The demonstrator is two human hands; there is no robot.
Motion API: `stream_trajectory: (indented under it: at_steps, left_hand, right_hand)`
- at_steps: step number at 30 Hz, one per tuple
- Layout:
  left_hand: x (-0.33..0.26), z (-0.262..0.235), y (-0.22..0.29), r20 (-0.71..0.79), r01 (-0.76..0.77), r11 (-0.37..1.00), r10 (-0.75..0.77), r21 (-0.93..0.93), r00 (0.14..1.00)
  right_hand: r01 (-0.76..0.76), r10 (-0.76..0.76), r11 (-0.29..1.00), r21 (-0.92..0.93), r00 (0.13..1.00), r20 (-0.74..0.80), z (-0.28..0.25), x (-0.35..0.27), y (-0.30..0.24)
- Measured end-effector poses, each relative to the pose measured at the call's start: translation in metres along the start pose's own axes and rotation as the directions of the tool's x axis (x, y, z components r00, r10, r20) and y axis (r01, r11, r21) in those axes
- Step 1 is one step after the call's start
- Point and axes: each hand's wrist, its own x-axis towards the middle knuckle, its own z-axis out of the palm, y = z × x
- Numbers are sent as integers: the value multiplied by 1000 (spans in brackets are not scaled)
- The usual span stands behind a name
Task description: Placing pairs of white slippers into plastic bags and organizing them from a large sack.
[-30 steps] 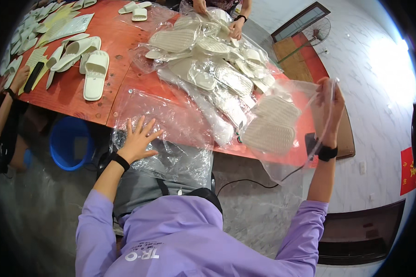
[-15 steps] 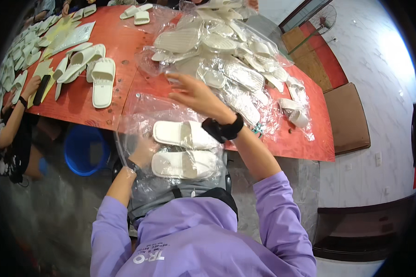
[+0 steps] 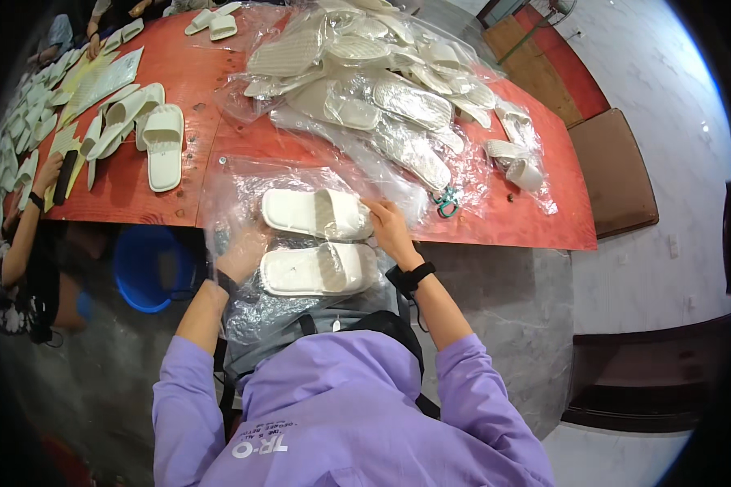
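A pair of white open-toe slippers lies side by side in front of me, the upper slipper (image 3: 299, 212) and the lower slipper (image 3: 292, 270), toes to the right. Clear plastic bag (image 3: 300, 172) film spreads around and beneath them over the table edge and my lap. My left hand (image 3: 248, 250) is inside the film at the heel ends; glare and plastic blur its fingers. At the toe end, my right hand (image 3: 391, 230) is closed on the upper slipper's edge, thumb and fingers at its strap.
Bagged slippers (image 3: 365, 85) are heaped on the red table (image 3: 244, 138). Loose slippers (image 3: 165, 146) lie at left, near another person's hand (image 3: 49, 172) by a black object (image 3: 67, 177). Green-handled scissors (image 3: 447, 203) rest at the right, and a blue bucket (image 3: 150, 268) stands below.
My right hand has come down from above the table to the upper slipper's toe and closed there. My left hand stays at the heels. The view has shifted slightly.
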Motion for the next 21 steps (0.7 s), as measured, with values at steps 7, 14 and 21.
stream_trajectory:
  at_steps: [7,14,21]
  left_hand:
    - [5,-11,-15,-192,-64,996,74,57,979]
    - [9,-22,-92,-151,8,792,-127,-610,980]
    - [-30,-125,-62,-306,156,595,-600,-789,739]
  right_hand:
    - [-306,291,948,86,944,153,-2,6,11]
    - [-297,297,955,13,954,-26,12,-20,12]
    - [-40,11,975,-218,991,-134,-15,-15,-34]
